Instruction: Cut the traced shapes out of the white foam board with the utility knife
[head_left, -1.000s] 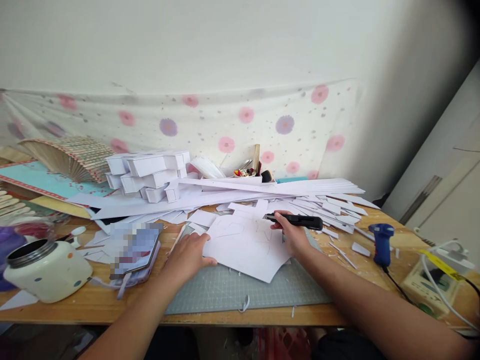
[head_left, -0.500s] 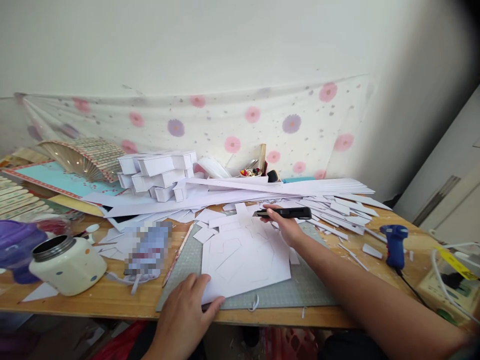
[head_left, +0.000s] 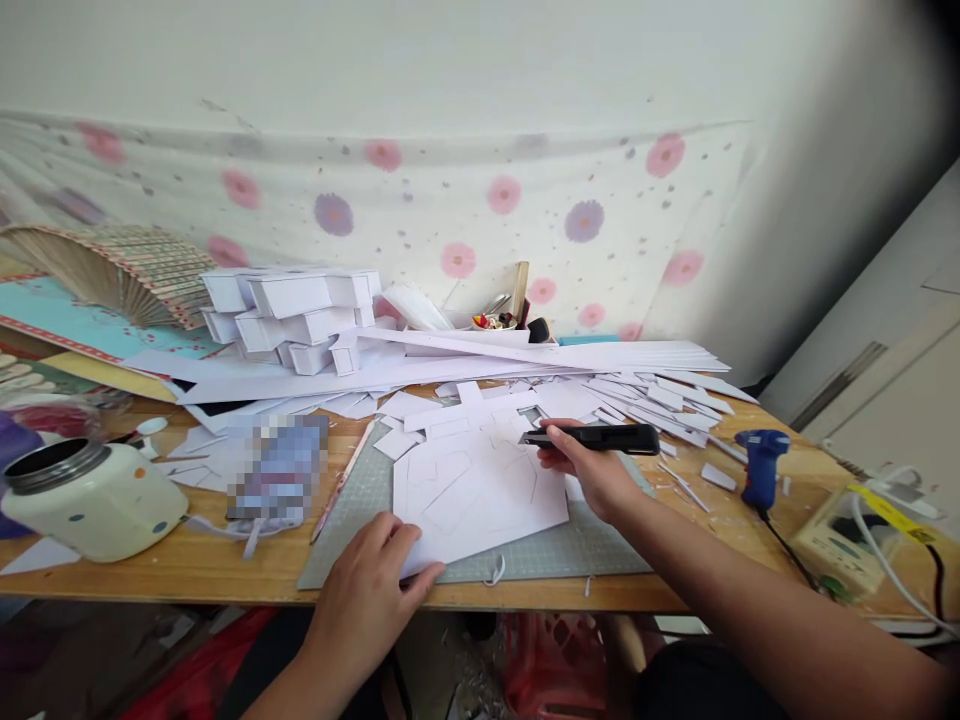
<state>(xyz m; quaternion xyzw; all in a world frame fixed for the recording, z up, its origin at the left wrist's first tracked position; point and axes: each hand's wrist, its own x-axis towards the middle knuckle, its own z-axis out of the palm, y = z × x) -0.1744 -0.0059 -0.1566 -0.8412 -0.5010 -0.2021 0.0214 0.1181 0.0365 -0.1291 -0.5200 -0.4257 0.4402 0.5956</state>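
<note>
A white sheet (head_left: 480, 500) with thin drawn lines lies on a grey-green cutting mat (head_left: 345, 530). My left hand (head_left: 375, 575) grips the sheet's near left corner between thumb and fingers. In my right hand (head_left: 577, 460) is a black utility knife (head_left: 615, 438), its blade pointing left over the upper right part of the sheet. Whether the blade touches the sheet, I cannot tell. Small white paper pieces (head_left: 397, 442) lie around the sheet's far edge.
White box shapes (head_left: 292, 310) are stacked behind long white strips (head_left: 480, 365). At right are a blue glue gun (head_left: 761, 465) and a power strip (head_left: 840, 540). A cream jar (head_left: 97, 505) and a folding fan (head_left: 127, 275) are at left.
The camera view has shifted, so the background sits higher and further left. My right hand with the knife has moved slightly nearer over the sheet; my left hand keeps its hold.
</note>
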